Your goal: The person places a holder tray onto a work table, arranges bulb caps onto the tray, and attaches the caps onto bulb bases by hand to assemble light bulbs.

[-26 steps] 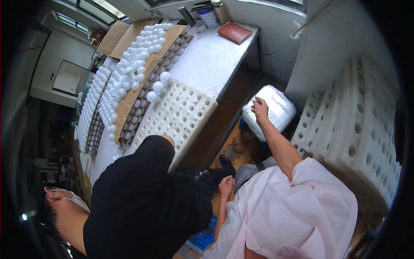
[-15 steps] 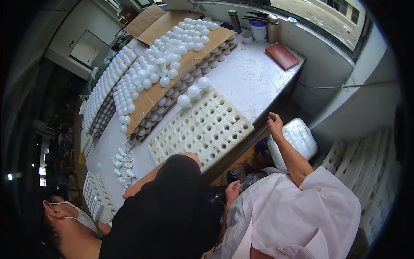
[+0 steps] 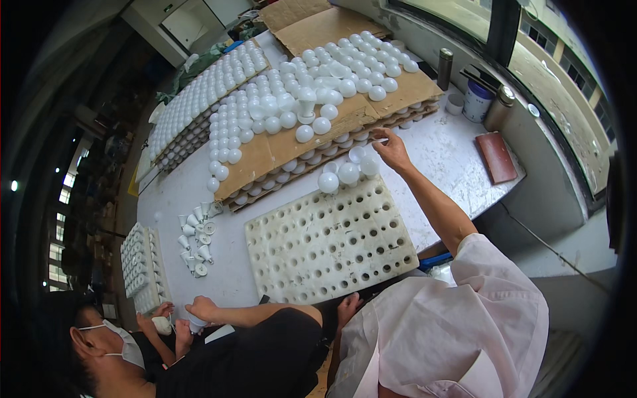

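My right hand (image 3: 391, 150) reaches over the table with its fingers bent and apart, holding nothing. Just below its fingertips, a white bulb cover (image 3: 357, 154) rests with several round white bulbs (image 3: 348, 173) along the far edge of a white foam tray (image 3: 332, 235) full of holes. Close beyond the hand lies the edge of a cardboard sheet (image 3: 361, 113) carrying rows of white bulbs. My left hand (image 3: 348, 309) is at the tray's near edge, low by my body. Its fingers look curled and are partly hidden, so whatever they may hold does not show.
A co-worker in black (image 3: 259, 351) sits close on my left, hands around a white part. White bulb bases (image 3: 197, 242) lie in a heap left of the tray. Flasks (image 3: 501, 109), a bucket (image 3: 478, 99) and a red-brown notebook (image 3: 495, 158) stand or lie at the far right.
My right hand has moved from beyond the table's edge to the bulbs behind the tray. My view has turned toward the table. The co-worker's hands have come into view.
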The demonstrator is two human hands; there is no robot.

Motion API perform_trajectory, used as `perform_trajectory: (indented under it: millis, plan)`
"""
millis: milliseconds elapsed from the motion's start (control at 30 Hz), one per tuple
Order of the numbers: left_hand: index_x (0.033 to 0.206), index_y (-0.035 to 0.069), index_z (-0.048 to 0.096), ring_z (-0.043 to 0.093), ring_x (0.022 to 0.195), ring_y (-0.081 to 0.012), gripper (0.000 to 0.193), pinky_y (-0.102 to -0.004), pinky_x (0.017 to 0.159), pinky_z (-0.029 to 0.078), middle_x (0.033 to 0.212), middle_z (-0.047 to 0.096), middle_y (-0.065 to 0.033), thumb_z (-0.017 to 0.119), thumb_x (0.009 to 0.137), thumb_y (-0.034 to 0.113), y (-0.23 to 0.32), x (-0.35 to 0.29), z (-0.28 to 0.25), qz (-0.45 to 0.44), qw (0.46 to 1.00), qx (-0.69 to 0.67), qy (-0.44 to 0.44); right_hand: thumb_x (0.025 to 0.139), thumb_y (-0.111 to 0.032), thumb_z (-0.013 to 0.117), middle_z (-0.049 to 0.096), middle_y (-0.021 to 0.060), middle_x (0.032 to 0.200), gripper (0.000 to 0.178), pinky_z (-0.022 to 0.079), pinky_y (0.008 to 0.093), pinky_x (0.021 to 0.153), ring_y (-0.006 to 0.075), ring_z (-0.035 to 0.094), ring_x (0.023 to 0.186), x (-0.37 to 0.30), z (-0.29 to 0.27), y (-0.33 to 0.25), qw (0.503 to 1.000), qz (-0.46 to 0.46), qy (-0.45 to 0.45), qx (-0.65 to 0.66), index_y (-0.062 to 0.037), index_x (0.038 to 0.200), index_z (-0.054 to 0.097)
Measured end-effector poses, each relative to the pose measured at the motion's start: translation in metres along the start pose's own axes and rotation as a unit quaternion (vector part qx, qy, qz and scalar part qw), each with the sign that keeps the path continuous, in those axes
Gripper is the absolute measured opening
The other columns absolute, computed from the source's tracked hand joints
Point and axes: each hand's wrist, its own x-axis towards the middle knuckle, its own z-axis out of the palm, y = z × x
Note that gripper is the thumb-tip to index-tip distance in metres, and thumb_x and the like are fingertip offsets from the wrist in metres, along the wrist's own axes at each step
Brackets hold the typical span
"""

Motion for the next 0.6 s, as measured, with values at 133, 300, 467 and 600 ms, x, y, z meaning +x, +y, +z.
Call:
perform_trajectory:
  millis: [133, 300, 467, 600]
  plan:
    - [0.118, -0.008, 0.056, 0.061, 0.103, -0.0258, 0.052, -0.0319, 0.088, 0.047, 0.116, 0.060, -0.0177, 0.057, 0.093, 0.038, 0.022, 0.014, 0.008, -0.008, 0.995, 0.096, 0.025, 0.075, -0.025, 0.067, 0.062, 0.0200, 0.108, 0.054, 0.049, 0.0393, 0.085, 0.0291, 0.062, 0.095, 0.082, 0.046, -0.027, 0.994, -0.019, -0.064, -0.086, -0.0043, 0.124, 0.055]
    - [0.117, -0.008, 0.058, 0.056, 0.111, -0.0235, 0.059, -0.0309, 0.095, 0.040, 0.117, 0.061, -0.0177, 0.054, 0.092, 0.046, 0.037, 0.003, 0.031, -0.022, 0.986, 0.149, 0.076, 0.073, -0.032, 0.072, 0.054, 0.0245, 0.122, 0.066, 0.045, 0.0430, 0.095, 0.0382, 0.055, 0.111, 0.173, 0.110, -0.016, 0.967, -0.086, -0.100, -0.217, -0.0065, 0.130, 0.050]
    - [0.108, -0.006, 0.064, 0.060, 0.099, -0.0180, 0.048, -0.0290, 0.086, 0.045, 0.106, 0.067, -0.0132, 0.061, 0.090, 0.039, 0.042, 0.007, 0.054, -0.058, 0.983, 0.087, 0.154, 0.073, -0.048, 0.068, 0.052, 0.0238, 0.125, 0.079, 0.047, 0.0457, 0.094, 0.0384, 0.055, 0.113, 0.224, 0.134, -0.020, 0.922, -0.030, -0.155, -0.354, -0.0109, 0.137, 0.041]
    - [0.123, -0.005, 0.054, 0.057, 0.108, -0.0195, 0.046, -0.0300, 0.093, 0.044, 0.123, 0.057, -0.0150, 0.058, 0.094, 0.030, 0.081, -0.007, 0.078, -0.031, 0.992, -0.050, 0.111, 0.073, -0.055, 0.064, 0.052, 0.0222, 0.126, 0.083, 0.048, 0.0470, 0.091, 0.0378, 0.057, 0.111, 0.251, 0.154, -0.005, 0.897, -0.014, -0.180, -0.404, -0.0120, 0.140, 0.038]
